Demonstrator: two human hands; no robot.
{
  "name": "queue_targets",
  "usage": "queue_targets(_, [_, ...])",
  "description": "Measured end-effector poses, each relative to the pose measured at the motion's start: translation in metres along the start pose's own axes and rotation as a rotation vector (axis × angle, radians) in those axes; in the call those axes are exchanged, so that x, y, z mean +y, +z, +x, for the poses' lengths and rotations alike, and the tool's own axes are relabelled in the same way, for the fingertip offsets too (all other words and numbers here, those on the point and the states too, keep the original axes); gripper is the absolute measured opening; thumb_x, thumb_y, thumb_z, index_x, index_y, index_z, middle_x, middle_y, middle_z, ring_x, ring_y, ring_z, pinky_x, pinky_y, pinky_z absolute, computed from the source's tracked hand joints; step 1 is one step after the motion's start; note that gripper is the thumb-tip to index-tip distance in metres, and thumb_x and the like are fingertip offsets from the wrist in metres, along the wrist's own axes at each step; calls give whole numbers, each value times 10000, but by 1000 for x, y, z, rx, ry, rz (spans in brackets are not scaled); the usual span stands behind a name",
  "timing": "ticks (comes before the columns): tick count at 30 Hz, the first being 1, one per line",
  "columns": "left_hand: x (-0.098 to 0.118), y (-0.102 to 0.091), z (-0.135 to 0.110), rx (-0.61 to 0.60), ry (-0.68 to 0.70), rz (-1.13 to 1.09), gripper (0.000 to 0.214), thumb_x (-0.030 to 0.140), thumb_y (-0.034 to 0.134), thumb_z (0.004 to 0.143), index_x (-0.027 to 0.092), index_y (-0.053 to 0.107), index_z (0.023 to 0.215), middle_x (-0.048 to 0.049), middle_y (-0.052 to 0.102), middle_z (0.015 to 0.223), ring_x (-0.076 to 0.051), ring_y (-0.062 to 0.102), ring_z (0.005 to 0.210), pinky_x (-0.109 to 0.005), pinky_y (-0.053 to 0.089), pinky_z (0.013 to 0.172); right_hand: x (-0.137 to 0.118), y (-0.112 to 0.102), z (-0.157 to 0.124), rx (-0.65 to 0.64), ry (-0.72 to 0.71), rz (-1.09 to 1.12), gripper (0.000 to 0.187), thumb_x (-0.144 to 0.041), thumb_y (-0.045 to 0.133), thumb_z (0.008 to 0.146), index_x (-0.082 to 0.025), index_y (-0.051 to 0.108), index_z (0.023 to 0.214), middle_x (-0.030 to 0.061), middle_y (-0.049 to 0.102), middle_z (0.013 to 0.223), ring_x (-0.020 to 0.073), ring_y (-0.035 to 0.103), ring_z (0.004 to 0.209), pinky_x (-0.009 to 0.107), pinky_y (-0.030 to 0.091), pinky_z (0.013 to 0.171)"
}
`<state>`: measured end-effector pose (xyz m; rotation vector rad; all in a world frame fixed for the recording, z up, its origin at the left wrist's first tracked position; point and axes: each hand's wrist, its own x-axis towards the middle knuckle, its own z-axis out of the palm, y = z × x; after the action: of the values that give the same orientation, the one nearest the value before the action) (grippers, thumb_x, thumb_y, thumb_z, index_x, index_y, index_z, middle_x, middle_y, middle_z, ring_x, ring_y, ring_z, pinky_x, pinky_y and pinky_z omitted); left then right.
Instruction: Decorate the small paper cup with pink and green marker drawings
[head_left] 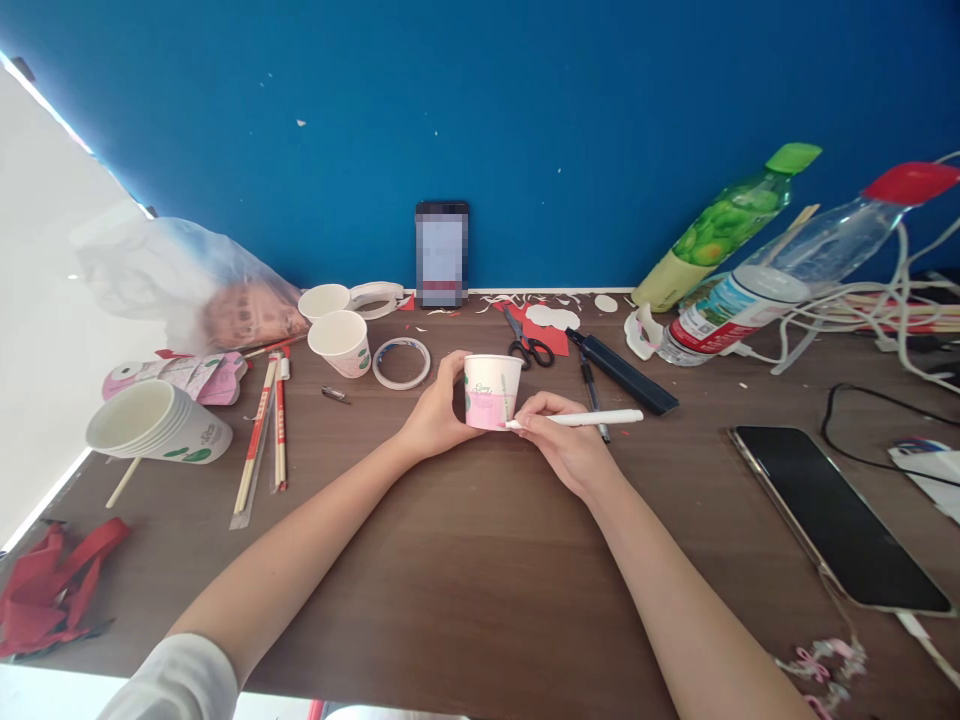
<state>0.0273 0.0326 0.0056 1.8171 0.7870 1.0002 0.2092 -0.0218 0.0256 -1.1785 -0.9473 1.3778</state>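
A small white paper cup [491, 390] with a pink band stands upright on the brown table [465, 560], in the middle. My left hand [435, 410] is wrapped round the cup's left side and holds it. My right hand [562, 440] grips a white pen [581, 419], its tip touching the cup's lower right wall. The pen's rear points to the right.
Scissors [529, 345], a tape ring [401, 362], a black marker [621, 371] and a black pen lie behind the cup. Paper cups [341, 342] and a lying stack of cups [157, 422] sit left, beside chopsticks [279, 420]. Bottles [724, 225], cables and a phone [840, 515] are right.
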Motion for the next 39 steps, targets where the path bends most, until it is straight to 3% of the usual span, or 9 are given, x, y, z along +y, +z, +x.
queue_targets(8, [1, 0, 0, 10, -23, 18, 891, 276, 846, 610, 222, 284, 1299, -159, 459, 1391, -303, 450, 1343, -451, 354, 1132, 6, -4, 1, -75, -38, -109, 132, -250, 744, 616, -197, 643, 549, -13, 582, 570, 125, 490, 594, 276, 375, 581])
queue_targets(11, [1, 0, 0, 7, -25, 26, 899, 288, 843, 616, 220, 289, 1320, -153, 458, 1395, -303, 453, 1340, -447, 358, 1131, 5, -5, 2, -87, -18, -40, 137, -256, 751, 610, -202, 642, 547, -12, 572, 561, 127, 492, 589, 275, 388, 577])
queue_targets(16, [1, -1, -1, 30, -80, 91, 952, 280, 844, 604, 194, 288, 1371, -184, 384, 1469, -332, 402, 1375, -488, 315, 1159, -3, -1, 2, -55, -28, 160, 232, -344, 780, 644, -216, 619, 536, -15, 552, 570, 132, 516, 610, 301, 464, 635])
queue_targets(21, [1, -2, -1, 4, -69, 113, 991, 285, 840, 606, 192, 275, 1415, -184, 376, 1492, -344, 383, 1392, -503, 297, 1167, -5, 1, 2, 50, -87, 208, 253, -476, 711, 746, -236, 674, 674, -56, 455, 428, 99, 408, 463, 320, 480, 631])
queue_targets(25, [2, -2, -1, -4, -14, 104, 1012, 277, 823, 631, 229, 235, 1454, -162, 312, 1540, -336, 315, 1435, -488, 258, 1189, -3, -2, 2, 69, -90, 190, 169, -325, 794, 658, -252, 686, 767, -57, 554, 507, 110, 513, 544, 307, 490, 662])
queue_targets(29, [2, -3, -1, -12, -12, 128, 960, 278, 827, 634, 231, 291, 1429, -150, 348, 1523, -330, 338, 1423, -478, 273, 1185, -2, -4, 1, 51, -65, 183, 191, -287, 823, 594, -236, 666, 692, -23, 670, 665, 142, 629, 687, 344, 520, 759])
queue_targets(39, [-1, -1, -2, -15, 14, 86, 962, 235, 821, 630, 246, 282, 1426, -161, 280, 1561, -317, 315, 1441, -476, 272, 1187, 2, -5, 3, 52, -43, 164, 205, -310, 848, 561, -230, 685, 657, -9, 704, 695, 146, 646, 705, 328, 529, 739])
